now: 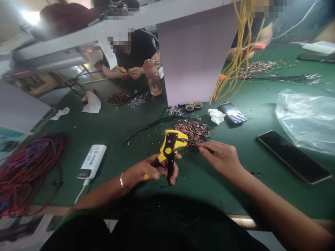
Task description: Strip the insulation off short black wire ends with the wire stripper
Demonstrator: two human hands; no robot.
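My left hand [157,167] is wrapped round the handles of a yellow and black wire stripper [169,148], whose jaws point to the right. Facing those jaws, my right hand [222,153] pinches a short, thin dark wire [195,143]; I cannot tell whether its end touches the jaws. Just behind lies a heap of small copper-ended wire pieces [193,130] on the green table [125,164]. A bundle of long black wires [146,127] stretches to the left of the heap.
A white power bank [92,160] with a cable and a coil of red wires [34,167] lie left. To the right are a keypad phone [233,113], a smartphone [293,157] and a plastic bag [306,118]. Behind stand a panel [196,59] and a bottle [153,78]; co-workers sit opposite.
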